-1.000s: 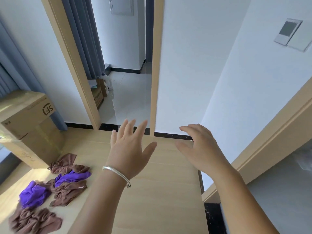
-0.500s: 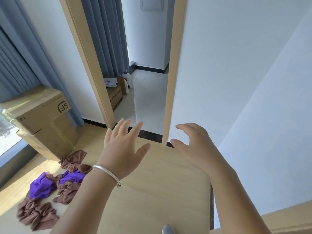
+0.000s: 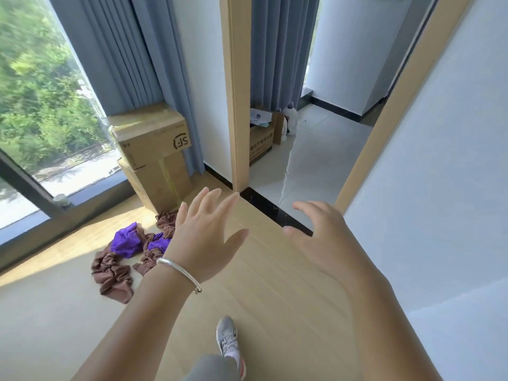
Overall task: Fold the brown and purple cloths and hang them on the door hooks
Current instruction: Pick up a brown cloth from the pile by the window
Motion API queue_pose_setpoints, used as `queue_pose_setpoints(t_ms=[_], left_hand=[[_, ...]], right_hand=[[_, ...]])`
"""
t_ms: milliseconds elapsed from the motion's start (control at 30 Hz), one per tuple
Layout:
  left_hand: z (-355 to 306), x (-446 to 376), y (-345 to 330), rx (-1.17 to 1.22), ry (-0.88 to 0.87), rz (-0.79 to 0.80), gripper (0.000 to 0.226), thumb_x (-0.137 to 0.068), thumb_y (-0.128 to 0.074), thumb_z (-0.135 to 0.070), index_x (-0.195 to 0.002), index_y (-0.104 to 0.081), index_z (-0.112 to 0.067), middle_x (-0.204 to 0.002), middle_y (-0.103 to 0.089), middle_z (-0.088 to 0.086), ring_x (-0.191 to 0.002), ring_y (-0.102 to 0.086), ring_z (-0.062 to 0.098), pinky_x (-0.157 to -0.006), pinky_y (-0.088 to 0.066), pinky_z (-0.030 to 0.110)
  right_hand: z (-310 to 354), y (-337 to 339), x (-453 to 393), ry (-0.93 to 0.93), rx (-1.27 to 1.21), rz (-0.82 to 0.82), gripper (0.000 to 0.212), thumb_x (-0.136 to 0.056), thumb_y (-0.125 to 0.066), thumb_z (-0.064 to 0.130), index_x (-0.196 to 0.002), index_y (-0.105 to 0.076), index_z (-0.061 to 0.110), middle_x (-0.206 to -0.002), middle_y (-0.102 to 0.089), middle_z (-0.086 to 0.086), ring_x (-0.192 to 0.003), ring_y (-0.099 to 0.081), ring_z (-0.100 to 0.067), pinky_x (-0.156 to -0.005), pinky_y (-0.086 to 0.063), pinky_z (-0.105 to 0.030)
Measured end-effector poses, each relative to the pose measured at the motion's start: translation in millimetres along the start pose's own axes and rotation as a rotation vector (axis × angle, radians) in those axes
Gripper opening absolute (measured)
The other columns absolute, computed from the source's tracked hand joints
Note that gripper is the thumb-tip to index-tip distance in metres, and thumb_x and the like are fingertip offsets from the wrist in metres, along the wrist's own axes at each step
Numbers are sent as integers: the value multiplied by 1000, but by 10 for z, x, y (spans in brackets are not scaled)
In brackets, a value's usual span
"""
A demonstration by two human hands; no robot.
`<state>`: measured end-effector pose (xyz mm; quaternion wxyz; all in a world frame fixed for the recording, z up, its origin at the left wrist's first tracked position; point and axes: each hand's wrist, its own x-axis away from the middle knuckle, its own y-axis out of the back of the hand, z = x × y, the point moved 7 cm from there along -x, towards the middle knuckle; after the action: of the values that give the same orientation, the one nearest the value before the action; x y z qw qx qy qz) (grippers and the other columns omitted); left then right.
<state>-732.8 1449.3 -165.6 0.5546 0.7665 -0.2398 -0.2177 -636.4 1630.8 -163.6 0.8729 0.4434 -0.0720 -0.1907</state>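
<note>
A: Where are the cloths, and what are the hands doing?

B: The cloths lie crumpled in one heap on the floor (image 3: 275, 312), in front of a cardboard box (image 3: 154, 138) by the window (image 3: 35, 105). The left hand (image 3: 204, 235), a bangle (image 3: 178, 270) on its wrist, hovers with fingers spread and holds nothing. The right hand (image 3: 327, 240) hovers beside it, fingers loosely bent, also empty. Neither touches the heap.

A: How many cloths?

B: Two purple cloths (image 3: 126, 242) show, with brown cloths (image 3: 112, 276) bunched around them. The brown folds tangle together, so I cannot count them surely; perhaps three or four.

A: How will they handle?

B: They look light, soft and limp, likely to sag and cling to one another. I judge it best to pinch one by an edge or corner, lift it free of the heap, then find a second corner to spread it for folding.

A: And the hooks?

B: None are visible. A doorway (image 3: 302, 160) stands ahead.
</note>
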Motion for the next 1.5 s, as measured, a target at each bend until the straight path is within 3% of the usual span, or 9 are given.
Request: queue_pose_setpoints(t_ms=[167,467,800,933,1200,1500], left_hand=[[678,-462,-15,19,132,-36,67,-92,-39,-61,-150,-15,-37,-158,-15,-3,-148,2,17,-119,-6,49],[2323,-1335,139,134,451,-145,69,-90,-46,-57,-150,-23,-32,-156,-22,1,-147,-8,20,-117,-16,50],[3561,-1333,257,197,769,-269,65,-89,-54,-50,-146,-34,-28,-150,-34,7,-141,-22,21,-112,-24,46],[3790,-1261,108,191,880,-272,62,-87,-58,-46,-143,-42,-24,-140,-43,5,-132,-33,22,-107,-30,41],[4009,-1636,-476,185,1087,-189,65,-89,-58,-47,-147,-36,-27,-149,-35,4,-139,-25,19,-111,-27,41],[4381,-2700,-1825,177,1198,-68,66,-87,-61,-42,-145,-39,-22,-143,-43,4,-134,-36,22,-106,-29,36]], right_hand=[[398,-481,-842,102,51,122,52,-89,-57,44,-139,-44,32,-142,-40,11,-134,-26,-9,-111,-29,-33],[1264,-1433,-2452,305,189,361,51,-91,-54,46,-140,-41,35,-142,-38,15,-133,-25,-4,-104,-31,-28],[1855,-2340,-3390,440,175,541,57,-90,-58,39,-143,-38,35,-144,-37,16,-135,-25,-5,-108,-30,-30],[1896,-2736,-3665,498,176,623,64,-86,-66,32,-143,-38,33,-145,-38,13,-135,-28,-7,-110,-30,-29],[1637,-3458,-4553,589,199,774,69,-85,-68,24,-145,-35,30,-145,-37,10,-135,-28,-8,-108,-28,-25],[974,-4612,-5711,705,431,931,72,-86,-66,30,-148,-30,25,-149,-33,4,-140,-25,-16,-114,-23,-33]])
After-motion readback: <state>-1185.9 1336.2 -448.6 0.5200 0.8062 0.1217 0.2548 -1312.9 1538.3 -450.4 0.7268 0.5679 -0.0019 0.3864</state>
